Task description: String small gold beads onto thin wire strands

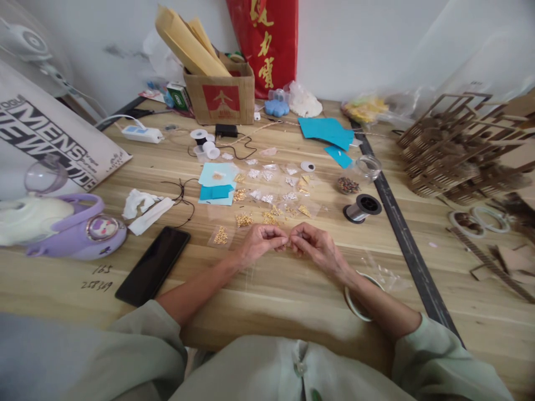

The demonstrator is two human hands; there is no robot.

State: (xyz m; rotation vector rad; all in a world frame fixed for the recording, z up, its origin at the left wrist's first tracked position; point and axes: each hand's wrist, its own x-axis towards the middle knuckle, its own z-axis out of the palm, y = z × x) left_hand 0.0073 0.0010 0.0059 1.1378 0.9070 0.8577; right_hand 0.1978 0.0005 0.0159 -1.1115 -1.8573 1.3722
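My left hand (266, 240) and my right hand (311, 243) meet above the table, each with thumb and fingers pinched together. Whatever lies between the fingertips is too small to make out; faint thin strands seem to hang below my left hand. Just beyond the hands are small piles of gold beads (271, 215) and a bag of gold beads (244, 220). Another pile of gold beads (220, 235) rests on clear plastic left of my left hand. Several little bags of silver beads (262, 196) lie farther back. A spool of thin wire (363, 208) stands beyond my right hand.
A black phone (153, 265) and a purple bottle (75, 225) are at the left. Blue sheets (217, 192) lie mid-table. A jar of dark beads (349, 185) sits at right, near brown cardboard racks (455, 147). Behind stands a cardboard box (219, 94). A bangle circles my right wrist.
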